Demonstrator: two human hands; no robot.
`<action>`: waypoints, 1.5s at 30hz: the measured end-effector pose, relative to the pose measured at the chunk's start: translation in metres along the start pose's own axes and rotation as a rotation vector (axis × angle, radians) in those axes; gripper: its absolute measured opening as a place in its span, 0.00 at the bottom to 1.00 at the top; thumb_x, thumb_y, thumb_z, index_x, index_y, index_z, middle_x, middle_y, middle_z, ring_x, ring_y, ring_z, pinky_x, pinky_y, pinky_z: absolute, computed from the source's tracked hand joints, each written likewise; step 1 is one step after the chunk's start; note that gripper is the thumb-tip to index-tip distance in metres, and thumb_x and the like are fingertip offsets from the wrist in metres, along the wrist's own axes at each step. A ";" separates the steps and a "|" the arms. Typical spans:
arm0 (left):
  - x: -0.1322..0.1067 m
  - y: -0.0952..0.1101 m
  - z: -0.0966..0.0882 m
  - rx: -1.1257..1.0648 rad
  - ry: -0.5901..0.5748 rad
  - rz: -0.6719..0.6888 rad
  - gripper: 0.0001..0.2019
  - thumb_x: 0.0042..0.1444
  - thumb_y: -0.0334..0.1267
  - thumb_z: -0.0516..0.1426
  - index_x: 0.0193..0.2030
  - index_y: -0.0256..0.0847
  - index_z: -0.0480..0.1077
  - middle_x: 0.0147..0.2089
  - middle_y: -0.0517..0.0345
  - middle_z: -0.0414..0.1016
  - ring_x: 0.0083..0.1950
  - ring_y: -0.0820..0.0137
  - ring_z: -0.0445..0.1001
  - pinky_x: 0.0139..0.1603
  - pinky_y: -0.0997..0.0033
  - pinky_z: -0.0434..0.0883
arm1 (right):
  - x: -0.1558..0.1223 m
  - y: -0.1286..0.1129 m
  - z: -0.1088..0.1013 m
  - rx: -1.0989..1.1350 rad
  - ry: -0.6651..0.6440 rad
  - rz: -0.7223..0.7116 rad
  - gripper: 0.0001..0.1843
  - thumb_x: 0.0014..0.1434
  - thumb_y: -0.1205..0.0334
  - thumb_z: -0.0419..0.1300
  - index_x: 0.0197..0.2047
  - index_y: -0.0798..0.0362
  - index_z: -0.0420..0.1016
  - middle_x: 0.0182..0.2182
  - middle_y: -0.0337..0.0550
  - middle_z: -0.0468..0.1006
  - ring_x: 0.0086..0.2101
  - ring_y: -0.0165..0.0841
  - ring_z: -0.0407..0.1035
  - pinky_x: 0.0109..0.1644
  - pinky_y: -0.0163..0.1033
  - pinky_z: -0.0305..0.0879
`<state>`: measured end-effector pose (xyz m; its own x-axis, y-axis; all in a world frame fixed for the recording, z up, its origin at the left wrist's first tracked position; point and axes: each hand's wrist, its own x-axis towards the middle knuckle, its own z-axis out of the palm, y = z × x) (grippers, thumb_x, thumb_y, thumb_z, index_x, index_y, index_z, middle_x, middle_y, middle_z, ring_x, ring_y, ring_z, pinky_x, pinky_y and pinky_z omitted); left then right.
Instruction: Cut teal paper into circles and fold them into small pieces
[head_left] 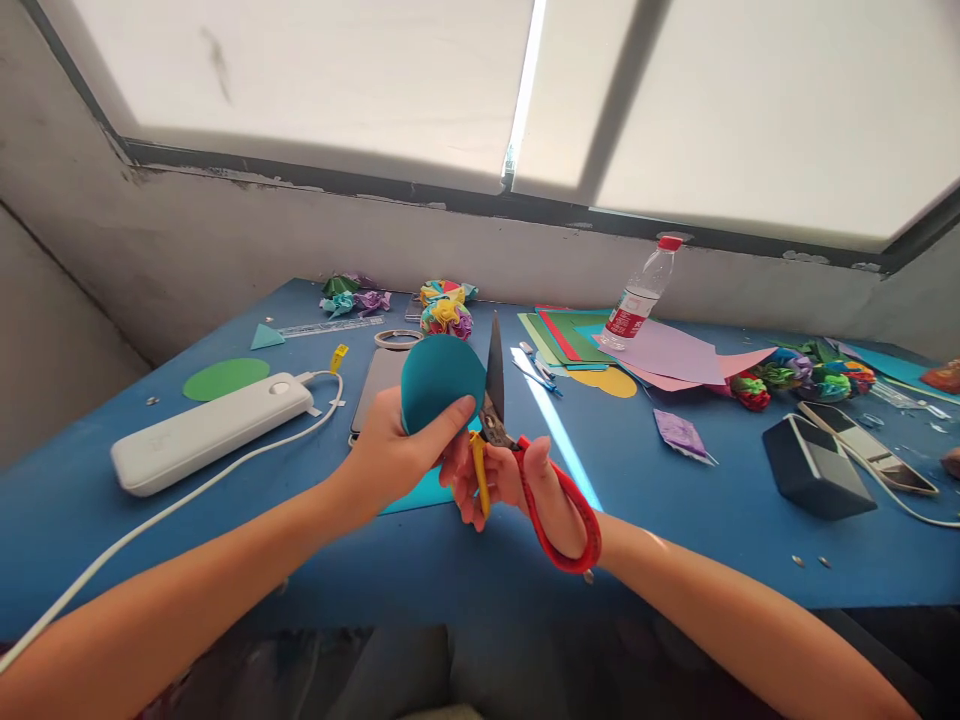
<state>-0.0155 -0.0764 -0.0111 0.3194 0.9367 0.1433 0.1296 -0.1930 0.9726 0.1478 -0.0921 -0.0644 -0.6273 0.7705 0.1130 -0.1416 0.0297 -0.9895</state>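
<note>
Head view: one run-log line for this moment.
left hand: holding rounded teal paper; right hand: holding scissors; blade: beside paper's right edge, contact unclear; right side: purple packet on blue table

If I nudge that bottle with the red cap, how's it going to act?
The bottle would probably tip easily, being tall and narrow. Its clear body looks like thin plastic, so it may dent when squeezed. It seems to stand on loose paper, which might slide along with it.

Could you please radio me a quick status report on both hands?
Left hand holding rounded teal paper. Right hand holding scissors beside its edge. Purple packet off right, clear of hands.
</note>
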 end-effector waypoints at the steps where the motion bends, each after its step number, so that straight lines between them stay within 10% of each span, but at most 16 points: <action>1: 0.000 0.000 0.000 -0.002 0.002 0.002 0.21 0.56 0.43 0.54 0.14 0.40 0.62 0.13 0.63 0.64 0.15 0.77 0.65 0.16 0.78 0.63 | 0.000 -0.001 0.001 -0.001 0.005 -0.002 0.47 0.47 0.22 0.32 0.41 0.56 0.66 0.30 0.44 0.67 0.28 0.31 0.63 0.34 0.39 0.63; 45: 0.004 0.004 -0.017 0.116 -0.121 0.057 0.19 0.56 0.43 0.55 0.16 0.40 0.63 0.13 0.62 0.65 0.13 0.76 0.62 0.16 0.76 0.62 | -0.010 0.003 0.011 0.033 0.132 0.009 0.38 0.50 0.24 0.38 0.37 0.52 0.62 0.26 0.34 0.50 0.23 0.26 0.47 0.26 0.35 0.53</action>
<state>-0.0298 -0.0683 -0.0037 0.4391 0.8827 0.1676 0.2134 -0.2837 0.9349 0.1453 -0.1071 -0.0676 -0.5228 0.8479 0.0886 -0.1628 0.0028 -0.9866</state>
